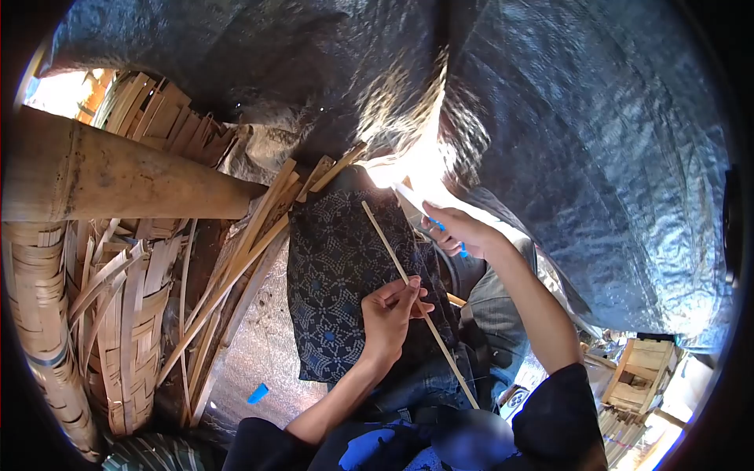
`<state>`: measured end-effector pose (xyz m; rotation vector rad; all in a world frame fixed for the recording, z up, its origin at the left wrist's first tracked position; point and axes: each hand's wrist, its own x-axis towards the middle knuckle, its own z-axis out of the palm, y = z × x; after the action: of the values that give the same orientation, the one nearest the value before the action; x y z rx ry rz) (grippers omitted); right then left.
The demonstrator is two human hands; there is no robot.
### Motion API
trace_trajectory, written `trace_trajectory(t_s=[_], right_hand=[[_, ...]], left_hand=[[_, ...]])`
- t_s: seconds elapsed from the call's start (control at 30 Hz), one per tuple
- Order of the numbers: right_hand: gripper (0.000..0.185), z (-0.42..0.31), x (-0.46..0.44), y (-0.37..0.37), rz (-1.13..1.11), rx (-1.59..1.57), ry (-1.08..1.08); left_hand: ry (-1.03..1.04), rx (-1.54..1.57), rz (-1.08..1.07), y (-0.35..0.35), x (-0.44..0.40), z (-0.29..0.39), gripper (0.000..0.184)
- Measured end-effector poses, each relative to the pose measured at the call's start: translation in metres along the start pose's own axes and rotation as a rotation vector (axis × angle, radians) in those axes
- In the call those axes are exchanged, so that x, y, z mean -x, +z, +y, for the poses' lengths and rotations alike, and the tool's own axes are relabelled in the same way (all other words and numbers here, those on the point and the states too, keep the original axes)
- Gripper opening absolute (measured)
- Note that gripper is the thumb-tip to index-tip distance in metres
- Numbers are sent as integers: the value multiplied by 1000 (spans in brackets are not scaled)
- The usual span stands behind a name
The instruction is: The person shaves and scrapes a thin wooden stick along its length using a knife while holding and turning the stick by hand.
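Observation:
A thin, pale strip runs slantwise over a dark patterned cloth on my lap. My left hand is closed on this strip near its middle, thumb and fingers pinched round it. To the upper right, my right hand is closed round a blue-handled tool; a bright blade-like part points up and left from it, washed out by glare. The tool is apart from the strip, whose upper end lies free over the cloth.
A thick bamboo pole juts in from the left above woven bamboo. Long split strips lean beside the cloth. A small blue piece lies on the ground. Dark sheeting hangs ahead; a wooden crate stands at right.

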<state>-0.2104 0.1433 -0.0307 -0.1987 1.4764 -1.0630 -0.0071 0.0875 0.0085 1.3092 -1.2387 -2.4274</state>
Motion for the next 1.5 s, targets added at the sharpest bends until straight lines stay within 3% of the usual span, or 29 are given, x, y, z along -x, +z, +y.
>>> trace_trajectory(t_s=[0.03,0.23,0.3,0.33,0.5,0.57,0.6,0.9,0.97,1.0,1.1,1.23,1.3,1.33,1.37,1.43,1.5], right_hand=[[46,1,1,-3,-200,-328,104],[53,13,19,7,-378,-589,73],[53,20,25,8,-196,-464,21],[55,23,27,16,128,-130,-95],[50,20,47,42,138,-190,-132],[38,29,42,59,350,424,-528],[30,30,39,65,369,392,-489],[18,27,56,72,256,279,-531],[16,35,71,65,94,-77,-308],[15,40,78,59,16,-244,-296],[16,59,91,35,144,-321,-314],[20,69,88,28,215,-184,-292],[22,69,70,55,409,188,-685],[24,67,63,63,386,246,-751],[24,61,61,70,384,244,-757],[23,44,65,82,297,356,-521],[20,51,53,88,299,347,-528]], left_hand=[[-2,-11,-3,-1,0,-1,27],[24,13,-41,-6,4,-2,27],[25,0,-43,-6,4,-3,26],[23,-13,-48,-8,6,-3,26],[30,-44,-51,-9,7,-7,26],[37,-55,-61,-11,9,-9,26],[43,-59,-64,-11,9,-9,26],[71,-19,-76,-18,12,-15,27],[76,-13,-83,-19,12,-17,27],[68,-22,-77,-20,13,-18,27],[59,-28,-74,-22,15,-18,27],[51,-51,-68,-23,15,-22,26],[45,-58,-75,-24,16,-22,25],[48,-58,-76,-25,16,-21,25],[53,-61,-73,-26,16,-22,25],[64,-57,-110,-27,16,-22,25],[69,-62,-104,-27,18,-21,25]])
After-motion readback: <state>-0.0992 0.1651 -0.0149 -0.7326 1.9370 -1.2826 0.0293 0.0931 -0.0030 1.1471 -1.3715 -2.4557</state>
